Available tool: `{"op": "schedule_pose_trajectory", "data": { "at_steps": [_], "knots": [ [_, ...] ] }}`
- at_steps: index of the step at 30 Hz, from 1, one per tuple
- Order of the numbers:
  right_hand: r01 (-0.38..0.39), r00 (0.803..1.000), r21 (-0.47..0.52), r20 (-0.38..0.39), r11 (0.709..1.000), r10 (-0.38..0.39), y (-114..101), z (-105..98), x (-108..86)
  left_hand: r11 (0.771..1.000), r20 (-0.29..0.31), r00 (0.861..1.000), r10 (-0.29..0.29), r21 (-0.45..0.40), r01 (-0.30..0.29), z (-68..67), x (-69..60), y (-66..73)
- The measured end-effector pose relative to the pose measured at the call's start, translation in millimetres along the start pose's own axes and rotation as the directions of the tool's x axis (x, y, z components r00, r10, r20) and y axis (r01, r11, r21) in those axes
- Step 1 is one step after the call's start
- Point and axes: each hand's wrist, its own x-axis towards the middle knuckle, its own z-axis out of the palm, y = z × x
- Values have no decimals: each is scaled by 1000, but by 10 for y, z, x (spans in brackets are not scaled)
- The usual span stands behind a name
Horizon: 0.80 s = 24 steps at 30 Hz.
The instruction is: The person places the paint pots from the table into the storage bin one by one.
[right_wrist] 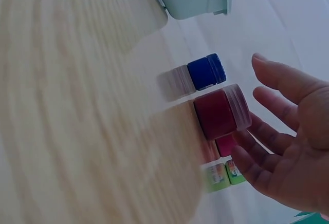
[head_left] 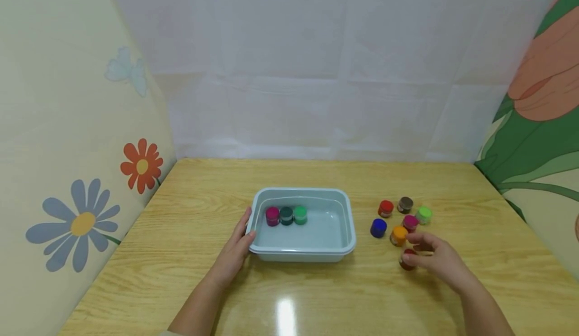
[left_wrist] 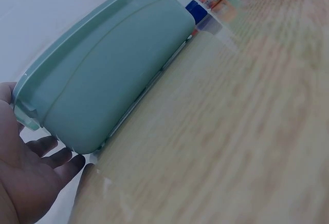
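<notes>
From my station I note the left hand resting, fingers loosely extended, against the left end of the pale-blue plastic basin, and the right hand spread wide around the dark-red jar on the desk.

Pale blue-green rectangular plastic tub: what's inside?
In a row: a small cylindrical magenta jar, a dark green jar, a bright green jar. The tub floor beneath them is hidden.
</notes>
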Motion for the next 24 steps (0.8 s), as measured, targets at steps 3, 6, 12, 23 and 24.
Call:
{"op": "schedule_pose_trajectory", "data": {
  "at_steps": [3, 6, 12, 23, 24],
  "knots": [
    [11, 1000, -19, 16, 1000, -11, 27, -9, 2, 1000, -2, 1000, 1, 2, -1, 1, -5, 9],
    [48, 998, -44, 36, 998, -46, 67, -9, 7, 1000, -3, 1000, 2, 6, -2, 3, -9, 15],
    [100, 993, -41, 62, 994, -98, 133, 4, 28, 1000, -6, 1000, 0, 12, 0, 5, -7, 15],
    [60, 996, -39, 71, 997, -58, 183, -4, 71, 1000, -8, 1000, 0, 8, 0, 2, 3, -14],
    [58, 996, -38, 72, 998, -56, 180, -4, 70, 1000, -9, 1000, 0, 7, 0, 1, 3, -16]
  ]
}}
